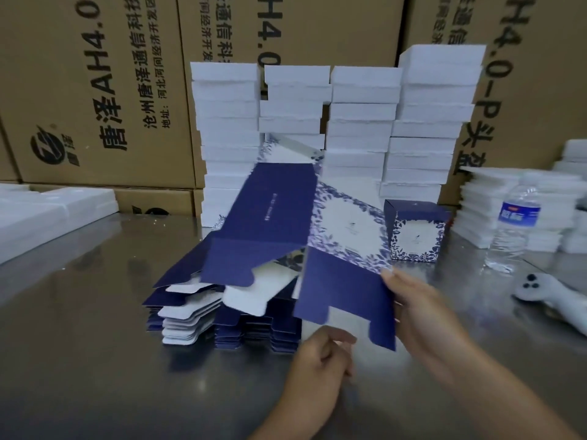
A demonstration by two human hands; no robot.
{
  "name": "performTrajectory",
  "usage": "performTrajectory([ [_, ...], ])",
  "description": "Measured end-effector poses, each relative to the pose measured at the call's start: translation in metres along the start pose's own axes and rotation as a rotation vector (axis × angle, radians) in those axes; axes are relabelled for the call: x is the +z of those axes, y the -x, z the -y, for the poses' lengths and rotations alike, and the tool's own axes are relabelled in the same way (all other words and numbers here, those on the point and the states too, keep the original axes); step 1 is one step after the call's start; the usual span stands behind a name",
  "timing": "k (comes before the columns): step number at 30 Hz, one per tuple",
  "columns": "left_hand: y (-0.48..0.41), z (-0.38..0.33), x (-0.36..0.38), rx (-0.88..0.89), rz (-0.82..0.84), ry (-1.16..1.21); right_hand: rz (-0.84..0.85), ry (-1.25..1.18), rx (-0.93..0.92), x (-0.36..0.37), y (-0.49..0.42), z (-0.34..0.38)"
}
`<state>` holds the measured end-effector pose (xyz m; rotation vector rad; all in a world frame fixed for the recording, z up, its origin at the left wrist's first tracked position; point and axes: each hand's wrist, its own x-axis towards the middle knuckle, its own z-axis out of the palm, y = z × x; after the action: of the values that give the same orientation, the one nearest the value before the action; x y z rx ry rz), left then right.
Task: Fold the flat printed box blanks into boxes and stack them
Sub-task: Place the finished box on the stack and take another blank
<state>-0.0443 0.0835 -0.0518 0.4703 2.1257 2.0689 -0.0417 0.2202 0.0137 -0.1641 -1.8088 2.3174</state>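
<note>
A flat box blank [333, 236], navy with a white floral panel, is lifted and tilted above a pile of flat blanks [222, 315] on the steel table. My right hand [422, 322] grips the blank's right edge, thumb on the floral panel's lower corner. My left hand [317, 373] is below the blank's near navy flap, fingers curled at a pale, blurred flap; whether it holds that flap is unclear. One folded box [414, 231] stands upright to the right of the blank.
Tall stacks of white boxes [359, 128] line the back, with large brown cartons [95, 90] behind. White foam trays [47, 214] lie at left and stacks of them [521, 208] at right. A water bottle [514, 230] and a white handheld device [549, 296] lie right.
</note>
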Motion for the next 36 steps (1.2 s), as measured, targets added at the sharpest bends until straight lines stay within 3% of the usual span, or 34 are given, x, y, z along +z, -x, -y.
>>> performTrajectory([
  [6, 0.013, -0.017, -0.015, -0.268, 0.044, 0.306, -0.249, 0.0, -0.006, -0.055, 0.029, -0.008],
  [8, 0.018, -0.02, -0.024, -0.278, 0.026, 0.326, -0.292, 0.012, 0.004, -0.067, 0.032, -0.017],
  [14, 0.02, -0.023, -0.053, -0.289, -0.241, 0.399, -0.218, 0.132, -0.057, -0.077, 0.041, -0.042],
  [17, 0.015, -0.024, -0.066, -0.254, -0.323, 0.239, -0.188, 0.184, -0.077, -0.078, 0.041, -0.046],
  [23, 0.021, -0.01, -0.067, 0.106, -0.499, -0.516, -0.083, 0.187, -0.069, -0.077, 0.041, -0.047],
  [31, 0.012, -0.005, -0.071, 0.138, -0.416, -0.337, -0.071, 0.282, -0.071, -0.081, 0.04, -0.045],
  [36, 0.009, -0.001, -0.071, 0.111, -0.388, -0.288, -0.167, 0.273, -0.09, -0.08, 0.04, -0.043],
])
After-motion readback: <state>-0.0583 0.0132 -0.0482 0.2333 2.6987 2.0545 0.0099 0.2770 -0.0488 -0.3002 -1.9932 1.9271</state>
